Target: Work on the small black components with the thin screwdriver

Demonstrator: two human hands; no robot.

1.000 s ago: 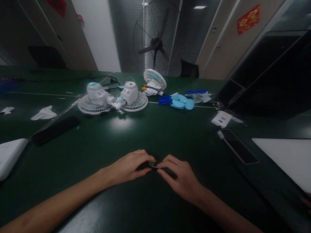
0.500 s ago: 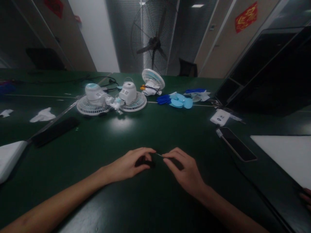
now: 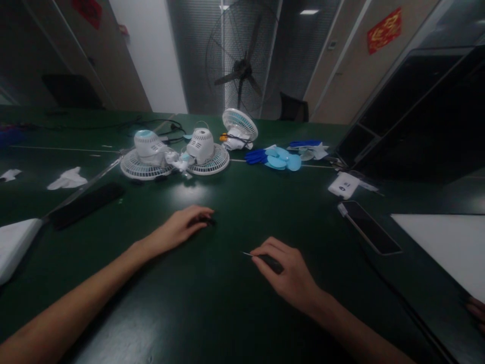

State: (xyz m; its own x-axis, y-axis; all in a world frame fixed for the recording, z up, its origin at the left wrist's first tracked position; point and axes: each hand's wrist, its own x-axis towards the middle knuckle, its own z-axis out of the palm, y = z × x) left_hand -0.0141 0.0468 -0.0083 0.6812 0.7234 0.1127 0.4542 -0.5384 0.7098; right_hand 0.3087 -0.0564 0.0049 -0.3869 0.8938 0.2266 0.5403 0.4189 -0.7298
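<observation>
A screwdriver (image 3: 273, 264) with a dark handle and thin metal shaft rests in my right hand (image 3: 290, 275); my closed fingers grip the handle and its tip points left. To the left and a little farther off, my left hand (image 3: 185, 225) curls low over the green table (image 3: 227, 308). Between its thumb and fingers sits a small black piece (image 3: 206, 219), mostly hidden, its kind unclear. The hands are apart from each other.
Two white fan heads (image 3: 147, 154) lie face down at back left, and a small fan (image 3: 240, 129) tilts behind. Light-blue fan blades (image 3: 282, 157) lie near blue gloves (image 3: 256, 156). At right are a phone (image 3: 369, 227), a white box (image 3: 344, 185) and another person's hand (image 3: 476, 308).
My left hand has moved left and away from me, carrying the black piece off the screwdriver tip. My right hand has shifted only slightly and still holds the screwdriver.
</observation>
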